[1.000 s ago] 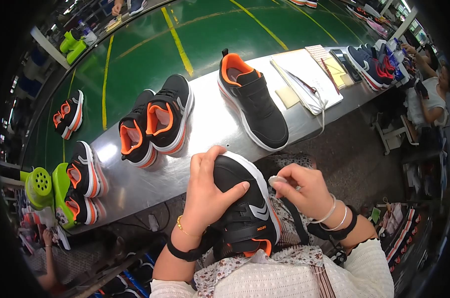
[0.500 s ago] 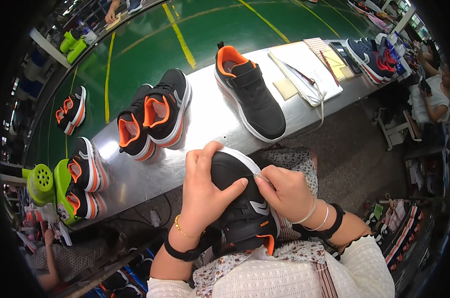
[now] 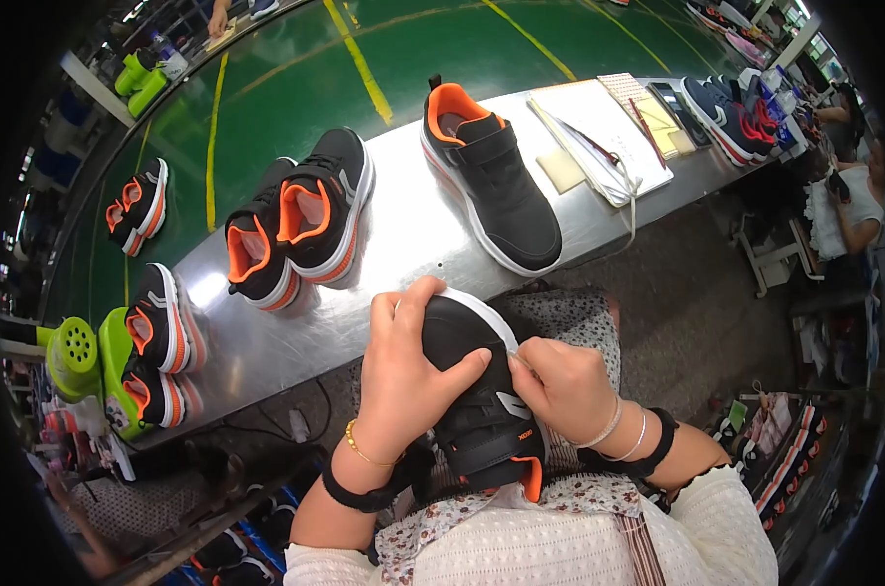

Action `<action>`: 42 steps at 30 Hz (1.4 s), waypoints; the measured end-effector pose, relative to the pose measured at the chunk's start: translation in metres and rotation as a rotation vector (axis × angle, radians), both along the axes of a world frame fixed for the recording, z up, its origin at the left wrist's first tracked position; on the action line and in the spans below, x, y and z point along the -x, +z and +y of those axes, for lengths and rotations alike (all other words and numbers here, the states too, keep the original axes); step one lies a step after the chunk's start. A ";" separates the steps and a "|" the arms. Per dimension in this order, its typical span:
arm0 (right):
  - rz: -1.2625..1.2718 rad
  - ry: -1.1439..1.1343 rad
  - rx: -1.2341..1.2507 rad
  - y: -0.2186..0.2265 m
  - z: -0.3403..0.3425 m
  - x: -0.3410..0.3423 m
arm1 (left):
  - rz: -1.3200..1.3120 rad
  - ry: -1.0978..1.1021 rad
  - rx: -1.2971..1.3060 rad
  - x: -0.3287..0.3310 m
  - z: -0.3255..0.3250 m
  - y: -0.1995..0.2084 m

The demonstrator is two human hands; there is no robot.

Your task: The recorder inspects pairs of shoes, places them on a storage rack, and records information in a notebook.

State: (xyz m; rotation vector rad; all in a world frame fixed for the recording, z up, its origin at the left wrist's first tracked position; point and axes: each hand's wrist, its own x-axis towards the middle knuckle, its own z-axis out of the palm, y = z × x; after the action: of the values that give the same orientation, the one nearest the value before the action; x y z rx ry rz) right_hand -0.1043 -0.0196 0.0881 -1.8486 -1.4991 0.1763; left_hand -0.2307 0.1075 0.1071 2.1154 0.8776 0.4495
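A black sneaker (image 3: 467, 410) with a white sole and an orange lining rests in my lap, toe pointing away from me. My left hand (image 3: 408, 361) is wrapped over its left side, fingers at the toe and thumb lying on the upper. On the shoe's right side, my right hand (image 3: 565, 386) is closed in a pinch where the upper meets the sole. Whatever small thing is between those fingertips is mostly hidden. Just beyond the toe, a matching sneaker (image 3: 496, 181) stands alone on the metal table (image 3: 403, 244).
Left on the table stand a pair of sneakers (image 3: 311, 205) and another pair (image 3: 159, 332) beside a lime-green container (image 3: 120, 376). An open notebook (image 3: 604, 137), a phone (image 3: 679, 112) and navy shoes (image 3: 721, 117) lie rightward. A green conveyor belt (image 3: 286, 107) carries more sneakers (image 3: 140, 205).
The right hand has shifted slightly down and right along the sole edge, and the glint at its fingertips is less visible. The left hand keeps its hold. Sneakers on the belt moved slightly up.
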 end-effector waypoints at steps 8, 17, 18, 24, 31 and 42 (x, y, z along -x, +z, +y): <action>-0.018 -0.020 0.044 -0.002 -0.005 0.000 | 0.034 0.001 0.014 -0.004 -0.001 0.002; -0.009 -0.019 0.073 -0.005 -0.009 0.000 | 0.054 0.009 -0.005 -0.005 -0.002 0.001; -0.009 -0.020 0.075 -0.004 -0.007 -0.002 | 0.054 0.008 -0.003 -0.006 -0.003 0.003; 0.043 -0.036 0.030 -0.006 -0.004 0.000 | 0.048 -0.021 -0.045 -0.005 -0.001 0.003; 0.052 -0.049 -0.013 -0.003 0.002 -0.005 | 0.029 -0.017 -0.013 -0.006 -0.005 0.005; 0.102 -0.074 0.019 -0.007 -0.005 0.000 | 0.043 -0.021 0.016 -0.005 -0.003 0.002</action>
State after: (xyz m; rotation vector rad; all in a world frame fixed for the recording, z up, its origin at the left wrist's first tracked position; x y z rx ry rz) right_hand -0.1044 -0.0242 0.0809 -1.8787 -1.3617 0.2469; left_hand -0.2257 0.1045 0.1091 2.1243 0.8796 0.3859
